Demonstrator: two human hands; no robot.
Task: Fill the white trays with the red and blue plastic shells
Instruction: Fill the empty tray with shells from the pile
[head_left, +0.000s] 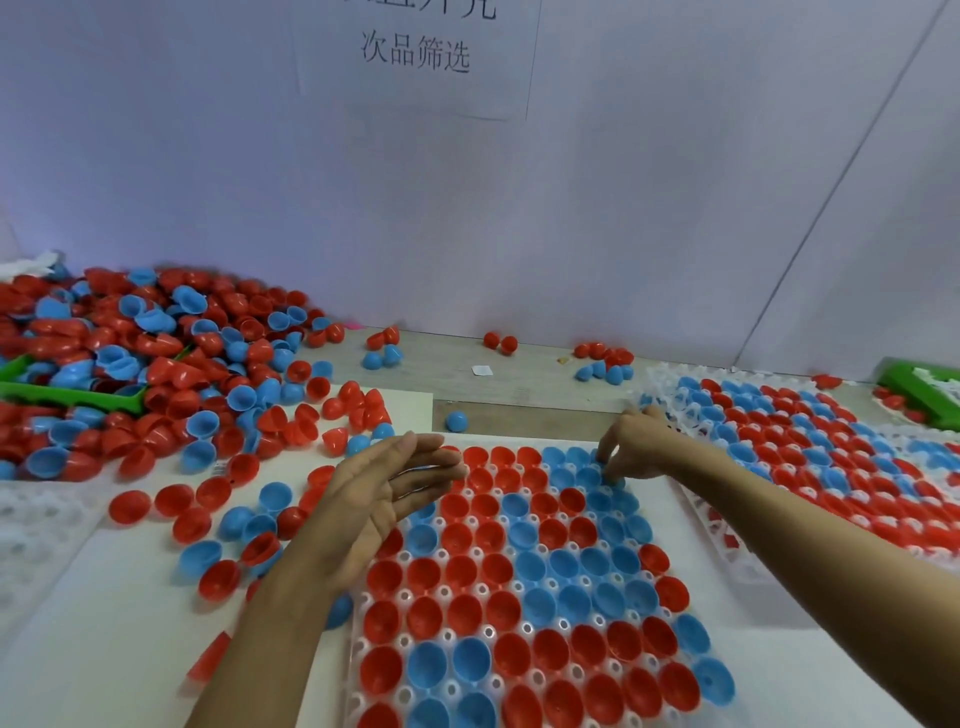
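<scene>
A white tray (488, 631) lies in front of me, its pockets filled with red and blue shells. My left hand (379, 501) hovers open over the tray's left edge, palm turned right, fingers straight, holding nothing. My right hand (631, 441) reaches down at the tray's far right corner, its fingertips pinching a blue shell (605, 470) there. A big heap of loose red and blue shells (156, 364) covers the table to the left. A few loose shells (228, 519) lie on the white sheet beside the tray.
A second filled white tray (810, 452) sits at the right. A green bin (67, 389) is half buried in the heap; another green bin (924, 387) stands far right. Stray shells (605, 364) lie along the wall. An empty white tray (31, 525) is at the left edge.
</scene>
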